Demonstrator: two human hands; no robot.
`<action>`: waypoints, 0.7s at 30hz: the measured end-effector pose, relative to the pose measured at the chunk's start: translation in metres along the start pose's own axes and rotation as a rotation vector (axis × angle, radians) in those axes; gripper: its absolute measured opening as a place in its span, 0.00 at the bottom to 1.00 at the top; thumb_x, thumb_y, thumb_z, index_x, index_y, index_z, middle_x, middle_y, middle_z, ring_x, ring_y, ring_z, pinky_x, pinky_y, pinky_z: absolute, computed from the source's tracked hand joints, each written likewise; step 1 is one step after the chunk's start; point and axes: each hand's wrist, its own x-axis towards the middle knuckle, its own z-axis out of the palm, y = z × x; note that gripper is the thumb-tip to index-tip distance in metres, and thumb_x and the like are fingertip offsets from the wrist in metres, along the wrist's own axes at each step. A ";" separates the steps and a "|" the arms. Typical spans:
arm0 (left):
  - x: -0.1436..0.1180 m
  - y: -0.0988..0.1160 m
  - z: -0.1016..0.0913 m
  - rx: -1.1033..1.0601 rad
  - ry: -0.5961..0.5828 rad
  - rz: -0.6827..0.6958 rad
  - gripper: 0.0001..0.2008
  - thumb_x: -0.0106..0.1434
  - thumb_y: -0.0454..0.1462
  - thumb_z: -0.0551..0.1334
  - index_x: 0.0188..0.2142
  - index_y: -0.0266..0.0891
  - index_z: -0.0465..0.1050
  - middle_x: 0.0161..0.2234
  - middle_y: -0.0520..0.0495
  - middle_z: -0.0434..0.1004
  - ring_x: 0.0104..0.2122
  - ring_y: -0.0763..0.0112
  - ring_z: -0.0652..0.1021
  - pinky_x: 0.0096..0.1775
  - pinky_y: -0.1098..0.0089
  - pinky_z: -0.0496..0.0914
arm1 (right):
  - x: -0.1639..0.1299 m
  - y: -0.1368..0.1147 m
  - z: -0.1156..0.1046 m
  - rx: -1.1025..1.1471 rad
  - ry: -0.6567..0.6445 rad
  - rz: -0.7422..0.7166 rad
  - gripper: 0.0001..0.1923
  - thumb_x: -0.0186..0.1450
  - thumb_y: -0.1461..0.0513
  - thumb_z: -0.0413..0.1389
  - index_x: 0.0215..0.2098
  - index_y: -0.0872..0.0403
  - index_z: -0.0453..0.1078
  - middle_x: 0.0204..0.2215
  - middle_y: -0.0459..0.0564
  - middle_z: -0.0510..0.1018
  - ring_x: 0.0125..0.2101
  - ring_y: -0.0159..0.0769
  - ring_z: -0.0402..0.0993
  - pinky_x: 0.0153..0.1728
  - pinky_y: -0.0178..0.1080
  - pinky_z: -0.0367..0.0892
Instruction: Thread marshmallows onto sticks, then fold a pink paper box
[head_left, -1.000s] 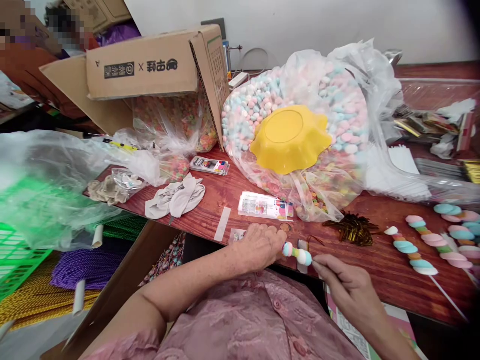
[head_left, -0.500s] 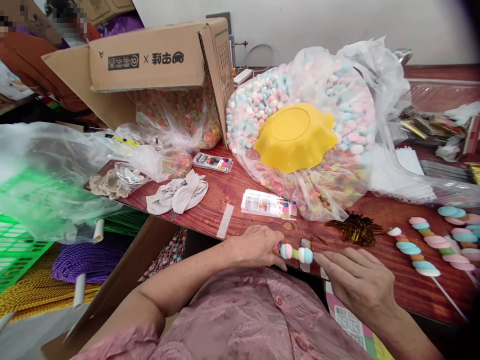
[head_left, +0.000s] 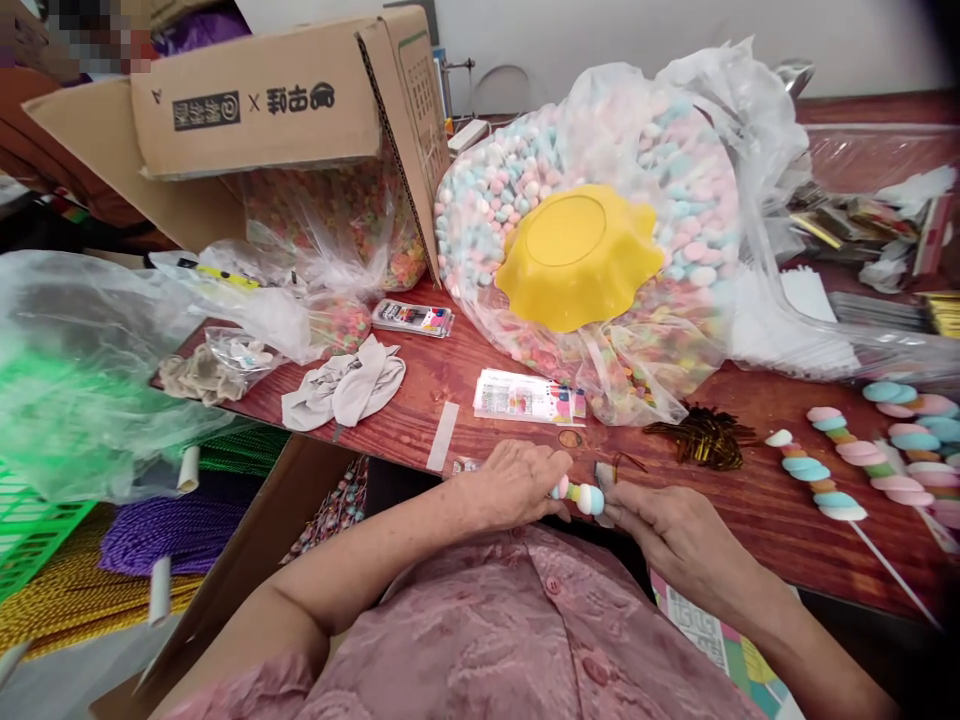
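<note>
Right now the candy skewer (head_left: pixel 579 494) sits between both hands' fingers (head_left: pixel 559 470) — pinched endwise.

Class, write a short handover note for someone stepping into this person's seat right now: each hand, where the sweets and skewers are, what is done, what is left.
Left hand: shut on one end of the part-filled skewer at the table edge.
Right hand: fingertips pinching its other end.
Done: several filled skewers lie on the table to the right.
Supplies: big bag of marshmallows with a yellow bowl resting on it; gold twist ties beside it.
Left: the held skewer carries only a few pieces, far fewer than the finished ones.
</note>
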 end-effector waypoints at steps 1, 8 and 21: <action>0.002 0.001 0.000 0.003 -0.015 0.031 0.19 0.66 0.49 0.60 0.46 0.37 0.65 0.42 0.42 0.77 0.42 0.56 0.78 0.39 0.64 0.67 | 0.000 0.000 0.002 0.022 -0.022 0.011 0.18 0.73 0.60 0.43 0.31 0.51 0.72 0.20 0.45 0.74 0.20 0.31 0.68 0.24 0.35 0.55; 0.015 0.006 -0.018 0.092 0.026 0.136 0.28 0.57 0.48 0.69 0.50 0.35 0.64 0.37 0.40 0.76 0.39 0.54 0.78 0.39 0.62 0.69 | 0.008 -0.004 0.023 0.086 0.159 0.034 0.16 0.70 0.63 0.45 0.31 0.53 0.73 0.21 0.47 0.75 0.21 0.32 0.70 0.24 0.35 0.59; -0.007 -0.005 0.012 -1.902 0.450 -0.162 0.25 0.46 0.45 0.76 0.41 0.40 0.75 0.41 0.45 0.78 0.40 0.64 0.78 0.43 0.66 0.71 | 0.002 -0.017 0.037 0.656 0.523 0.378 0.08 0.65 0.60 0.56 0.32 0.53 0.75 0.19 0.42 0.72 0.19 0.28 0.68 0.21 0.29 0.65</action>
